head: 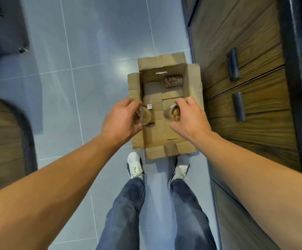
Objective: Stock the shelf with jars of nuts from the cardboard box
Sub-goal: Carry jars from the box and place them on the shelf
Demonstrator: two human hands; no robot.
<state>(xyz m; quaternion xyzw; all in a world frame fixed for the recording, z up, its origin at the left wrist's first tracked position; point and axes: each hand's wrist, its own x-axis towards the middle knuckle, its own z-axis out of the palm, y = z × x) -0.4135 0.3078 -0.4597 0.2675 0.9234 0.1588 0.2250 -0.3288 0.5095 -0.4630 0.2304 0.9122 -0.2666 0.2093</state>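
Observation:
An open cardboard box (193, 82) sits on the tiled floor in front of my feet. My left hand (121, 120) grips a clear jar of nuts (144, 115) over the box's left side. My right hand (188, 118) grips a second clear jar of nuts (173, 112) over the right side, its brown nuts showing through the plastic. A third jar of nuts (173, 80) lies on its side at the far end of the box floor. The shelf itself is not in view.
A dark wooden cabinet (245, 51) with two black handles stands right beside the box. A wooden, dark-rimmed piece of furniture (4, 141) is at the left edge. Grey floor tiles (74, 51) stretch ahead and to the left. My shoes (135, 165) stand just behind the box.

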